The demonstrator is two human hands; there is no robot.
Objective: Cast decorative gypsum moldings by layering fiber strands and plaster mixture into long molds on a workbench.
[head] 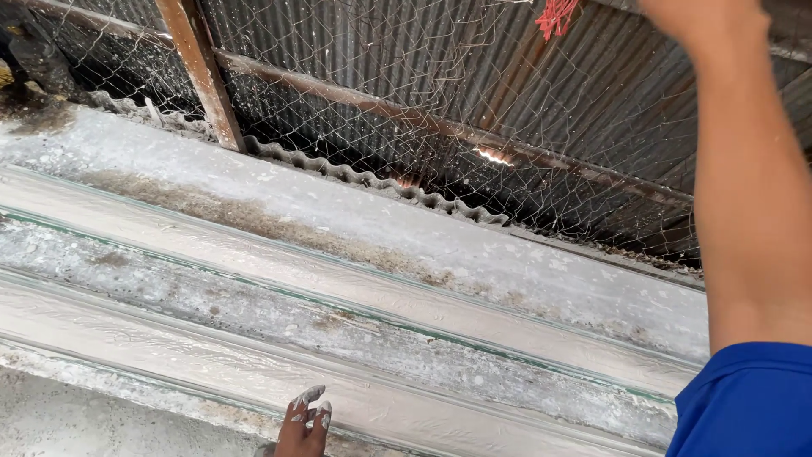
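My left hand (pixel 304 427) shows at the bottom edge, its fingertips smeared with white plaster. The extended fingers rest on the lowest band of a long white plastered moulding (pixel 406 326) with stepped ridges running left to right. My right arm, in a blue sleeve (pixel 748 398), is raised along the right side. My right hand (pixel 694 13) is up at the top edge, mostly cut off, next to wire mesh (pixel 381 76). Whether it grips anything is hidden.
Behind the mesh are dark corrugated metal sheets (pixel 592 93) and a rusty rail (pixel 440 127). A wooden post (pixel 199 68) stands at the upper left. A bit of red string (pixel 556 15) hangs from the mesh near my right hand. Brown stains mark the upper ledge (pixel 254 216).
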